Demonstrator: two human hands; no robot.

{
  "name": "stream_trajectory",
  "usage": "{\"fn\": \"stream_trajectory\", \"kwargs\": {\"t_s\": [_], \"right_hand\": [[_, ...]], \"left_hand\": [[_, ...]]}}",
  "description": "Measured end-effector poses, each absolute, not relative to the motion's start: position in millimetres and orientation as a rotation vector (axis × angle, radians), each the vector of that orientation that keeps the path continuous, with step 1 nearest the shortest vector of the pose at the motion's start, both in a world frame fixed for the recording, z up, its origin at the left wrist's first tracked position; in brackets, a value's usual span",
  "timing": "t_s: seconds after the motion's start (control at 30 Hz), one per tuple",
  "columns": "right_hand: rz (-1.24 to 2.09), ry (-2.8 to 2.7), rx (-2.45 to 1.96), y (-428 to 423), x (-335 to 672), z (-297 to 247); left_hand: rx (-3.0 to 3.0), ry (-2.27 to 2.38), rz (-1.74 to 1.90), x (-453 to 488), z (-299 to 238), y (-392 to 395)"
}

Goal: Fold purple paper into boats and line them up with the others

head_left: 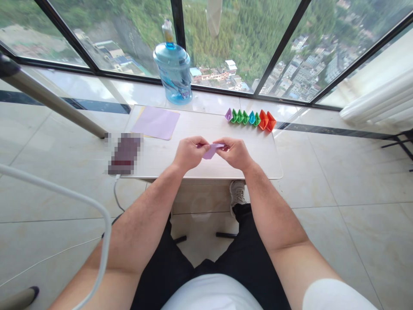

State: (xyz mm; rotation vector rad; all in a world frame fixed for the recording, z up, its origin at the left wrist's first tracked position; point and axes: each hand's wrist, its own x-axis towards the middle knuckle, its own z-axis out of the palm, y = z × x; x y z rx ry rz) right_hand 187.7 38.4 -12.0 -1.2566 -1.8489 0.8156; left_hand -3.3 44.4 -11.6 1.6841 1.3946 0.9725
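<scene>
My left hand [189, 153] and my right hand [236, 153] both pinch a small folded piece of purple paper [211, 150] just above the white table [258, 150]. The fingers of each hand are closed on an end of the paper, the left on its left end, the right on its right end. At the far right of the table stands a row of several folded paper boats [251, 117]: one purple, green ones, a blue one and two orange ones. A stack of flat paper sheets [156, 122], purple on top, lies at the far left.
A big blue water bottle [174, 69] stands on the window ledge behind the table. A blurred dark object [125, 153] lies at the table's left edge, with a cable hanging from it. A metal pole [48, 97] crosses at the left. My shoe [237, 192] shows under the table.
</scene>
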Motion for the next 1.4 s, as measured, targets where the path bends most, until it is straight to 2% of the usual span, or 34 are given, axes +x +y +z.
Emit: {"fn": "stream_trajectory", "kwargs": {"t_s": [0.37,1.4], "right_hand": [[1.002,-1.653,-1.190,39.1,186.5,-7.8],[1.056,-1.483,-1.138,39.3,183.1,-8.6]], "left_hand": [[1.212,1.189,0.863,-7.5,-11.3,46.2],[1.167,1.155,0.799,-4.0,-2.8,39.7]]}}
